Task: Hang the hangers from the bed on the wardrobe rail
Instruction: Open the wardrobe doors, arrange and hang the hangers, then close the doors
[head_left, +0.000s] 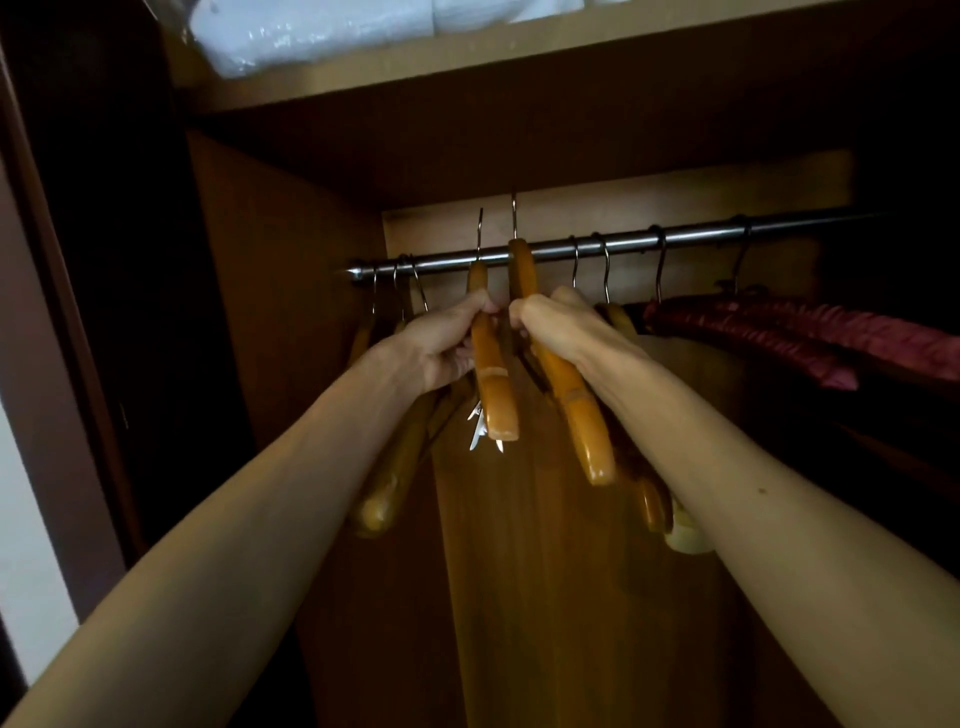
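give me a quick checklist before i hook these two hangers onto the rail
1. Left hand has a firm grip on its wooden hanger: ok.
2. Right hand has a firm grip on the other hanger: ok.
3. Both hooks raised above the rail: ok.
4. Hooks turned the right way to catch: cannot tell.
5. Free gap on the rail straight ahead, between the hung hangers: ok.
6. Metal clips clear of neighbouring hangers: cannot tell.

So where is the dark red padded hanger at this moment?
In the head view the padded hanger hangs at the right end of the rail, right of the wooden hangers and beyond the right hand.
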